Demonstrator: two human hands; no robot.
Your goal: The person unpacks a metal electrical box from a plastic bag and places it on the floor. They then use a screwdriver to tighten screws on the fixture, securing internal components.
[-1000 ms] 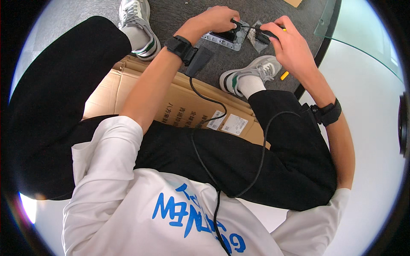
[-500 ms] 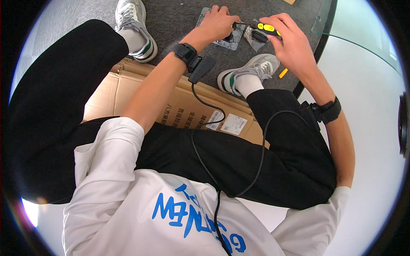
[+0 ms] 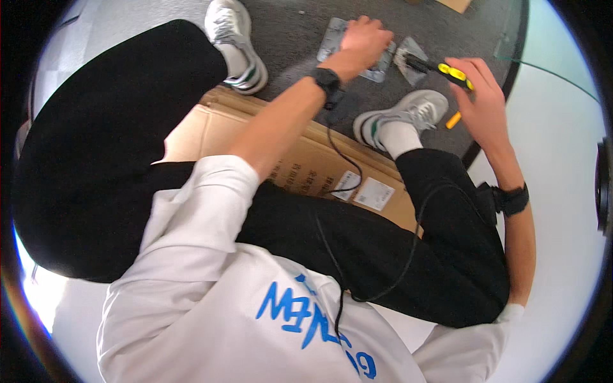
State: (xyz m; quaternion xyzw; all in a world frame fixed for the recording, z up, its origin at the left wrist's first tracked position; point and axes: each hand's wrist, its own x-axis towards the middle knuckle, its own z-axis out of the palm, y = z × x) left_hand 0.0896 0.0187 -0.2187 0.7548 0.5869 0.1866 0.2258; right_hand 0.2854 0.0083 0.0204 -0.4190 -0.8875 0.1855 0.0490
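My right hand [image 3: 483, 105] is closed round the yellow-and-black handle of a screwdriver [image 3: 456, 73]. The tool's dark front end points left, over a small clear plastic bag [image 3: 416, 46] that seems to hold small pieces. My left hand [image 3: 367, 41] is curled down over a flat grey plate [image 3: 331, 42] on the floor. Its fingertips are hidden and slightly blurred, so what they grip cannot be made out. A short yellow stick-like piece [image 3: 453, 120] lies on the floor below my right hand.
A flat cardboard box [image 3: 191, 132] with white labels lies in front of my legs. My shoes [image 3: 408, 115] flank the work area. A glass panel edge [image 3: 552, 80] stands at the right. Dark cables [image 3: 348, 153] trail from my wrist straps.
The whole view has shifted, so everything sits further right and slightly lower. The screwdriver has drawn away from the plate and my left hand, to the right. The bag shows more fully.
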